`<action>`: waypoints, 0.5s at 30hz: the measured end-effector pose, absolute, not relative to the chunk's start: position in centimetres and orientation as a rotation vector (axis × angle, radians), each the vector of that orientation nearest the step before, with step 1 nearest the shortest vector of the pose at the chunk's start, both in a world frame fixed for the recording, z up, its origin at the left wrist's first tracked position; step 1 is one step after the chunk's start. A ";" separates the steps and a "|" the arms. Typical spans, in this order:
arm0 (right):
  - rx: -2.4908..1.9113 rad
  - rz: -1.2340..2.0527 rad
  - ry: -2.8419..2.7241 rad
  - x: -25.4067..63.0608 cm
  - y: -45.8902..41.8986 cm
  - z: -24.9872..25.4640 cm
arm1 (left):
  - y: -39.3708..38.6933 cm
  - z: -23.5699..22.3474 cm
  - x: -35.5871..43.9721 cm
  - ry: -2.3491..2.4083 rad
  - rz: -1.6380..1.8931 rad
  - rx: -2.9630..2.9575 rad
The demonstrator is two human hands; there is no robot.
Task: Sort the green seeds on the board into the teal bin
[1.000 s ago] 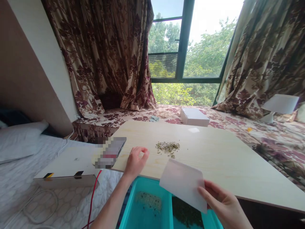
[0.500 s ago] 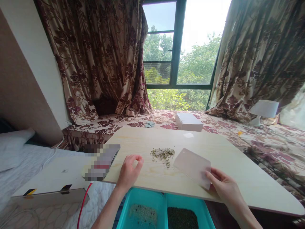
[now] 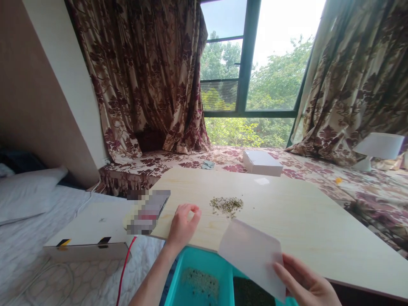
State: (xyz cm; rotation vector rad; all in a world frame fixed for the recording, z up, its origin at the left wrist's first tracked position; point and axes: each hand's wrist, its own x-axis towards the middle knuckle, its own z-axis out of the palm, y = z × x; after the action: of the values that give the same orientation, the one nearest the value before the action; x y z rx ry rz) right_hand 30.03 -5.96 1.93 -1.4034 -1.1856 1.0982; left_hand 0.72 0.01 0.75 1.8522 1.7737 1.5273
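Note:
My right hand (image 3: 304, 284) grips a translucent white plastic card (image 3: 253, 255) by its near corner, held tilted over the near edge of the light wooden board (image 3: 287, 225). A small heap of green-brown beans (image 3: 227, 205) lies on the board just beyond the card. My left hand (image 3: 183, 225) rests on the board's near edge, left of the heap, its fingers curled in a pinch; what they hold is too small to make out. Below the board stands a teal tray (image 3: 204, 276) with two compartments, light grains in the left one and dark grains in the right one.
A blurred flat object (image 3: 148, 210) lies at the board's left end. A flat white box (image 3: 86, 229) and a red cable (image 3: 124, 272) sit on the bed at left. A white box (image 3: 262, 162) and a lamp (image 3: 376, 148) stand on the patterned window seat.
My right hand has drawn the card back from beside the beans on the board and lifted it over the board's near edge. My left hand has stayed put.

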 end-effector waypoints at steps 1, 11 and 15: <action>-1.414 1.029 -1.154 30.4 -5.5 2.6 | 0.0 0.7 0.7 1.769 1.528 1.852; -1.342 0.900 -1.107 30.6 -1.3 3.8 | -0.1 0.7 0.6 1.768 1.522 1.856; -1.323 0.915 -1.063 31.1 -1.3 3.8 | 0.0 0.7 0.6 1.770 1.524 1.852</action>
State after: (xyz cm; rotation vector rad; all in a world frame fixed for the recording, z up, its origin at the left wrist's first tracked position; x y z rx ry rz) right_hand 31.15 -1.32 3.82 -1.3227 -1.0634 0.9148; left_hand 0.60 -0.05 0.65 1.8521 1.7696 1.5236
